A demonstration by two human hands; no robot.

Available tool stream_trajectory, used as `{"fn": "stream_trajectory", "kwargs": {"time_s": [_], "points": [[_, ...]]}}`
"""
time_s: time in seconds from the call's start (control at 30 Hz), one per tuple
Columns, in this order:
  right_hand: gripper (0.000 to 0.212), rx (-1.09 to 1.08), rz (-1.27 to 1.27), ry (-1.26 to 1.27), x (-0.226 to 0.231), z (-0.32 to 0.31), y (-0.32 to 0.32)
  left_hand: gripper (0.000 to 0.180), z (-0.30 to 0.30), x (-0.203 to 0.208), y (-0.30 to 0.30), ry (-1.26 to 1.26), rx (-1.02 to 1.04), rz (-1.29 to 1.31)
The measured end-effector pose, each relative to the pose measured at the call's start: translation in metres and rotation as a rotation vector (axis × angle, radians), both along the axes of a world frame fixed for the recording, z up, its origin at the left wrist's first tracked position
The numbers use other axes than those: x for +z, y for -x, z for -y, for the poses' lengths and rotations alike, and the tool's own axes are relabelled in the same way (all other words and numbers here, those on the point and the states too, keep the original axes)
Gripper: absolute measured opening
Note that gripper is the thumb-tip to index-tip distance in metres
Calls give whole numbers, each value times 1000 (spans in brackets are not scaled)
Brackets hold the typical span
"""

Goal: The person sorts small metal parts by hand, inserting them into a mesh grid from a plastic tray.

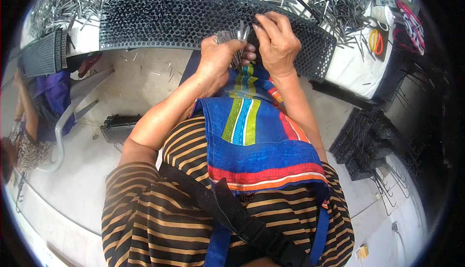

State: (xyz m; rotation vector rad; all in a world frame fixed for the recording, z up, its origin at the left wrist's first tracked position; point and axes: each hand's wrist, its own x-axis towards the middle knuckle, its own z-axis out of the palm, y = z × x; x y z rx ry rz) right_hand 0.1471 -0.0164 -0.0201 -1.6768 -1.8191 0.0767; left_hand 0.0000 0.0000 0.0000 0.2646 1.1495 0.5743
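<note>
My left hand (213,62) is closed round a bundle of thin, flat metal strips (238,39), which fan upward past the thumb. Just to its right, my right hand (281,44) is raised over a long, curved black perforated rack (322,62), thumb and forefinger brought together in a pinch. Whatever sits between those fingertips is too small to make out. Many of the rack's holes on the left and middle look filled with small dark pieces, while bare holes show at its right end.
Loose metal strips (334,0) lie heaped behind the rack. Orange bands (375,41) rest on the white table at right. Black racks with hooks (363,143) are stacked below right. On the left, another person's arm (28,102) reaches to a smaller perforated rack (43,56).
</note>
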Motion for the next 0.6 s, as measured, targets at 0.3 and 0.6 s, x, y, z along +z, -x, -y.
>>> {"fn": "stream_trajectory", "kwargs": {"time_s": [0.3, 0.6], "points": [[8, -189, -1279, 278, -2, 4, -6, 10, -1, 1, -7, -41, -53, -4], [9, -119, -294, -211, -6, -23, -14, 9, -4, -1, -13, -46, -39, -28]]}}
